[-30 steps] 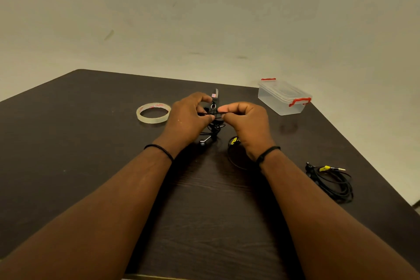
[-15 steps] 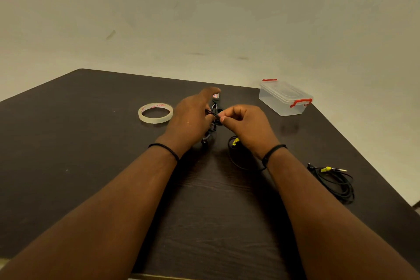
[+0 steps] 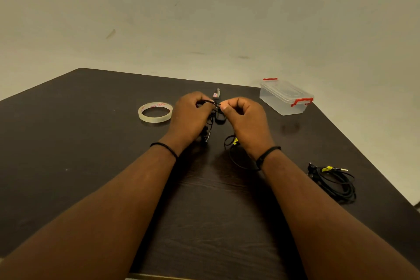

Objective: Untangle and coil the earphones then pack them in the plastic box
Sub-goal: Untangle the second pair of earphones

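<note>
Two sets of black earphones are in view. One tangled set [image 3: 216, 116] is held up between the hands over the middle of the dark bench [image 3: 68, 143], with a loop and a yellow-marked plug trailing down onto the bench beneath the right wrist. The second set [image 3: 334, 180] lies bundled at the right edge, well apart from the hands. There is one clear plastic box [image 3: 285, 98] with two red clips, lid on, at the far right, and one roll of clear tape [image 3: 155, 112] just left of the hands.

The left hand [image 3: 189, 118] has its fingers curled tight round the cable bundle. The right hand [image 3: 246, 120] pinches a strand between thumb and forefinger — the other fingers are folded in. The two hands nearly touch at the strand.

A small object stands behind the hands — too hidden to identify.
</note>
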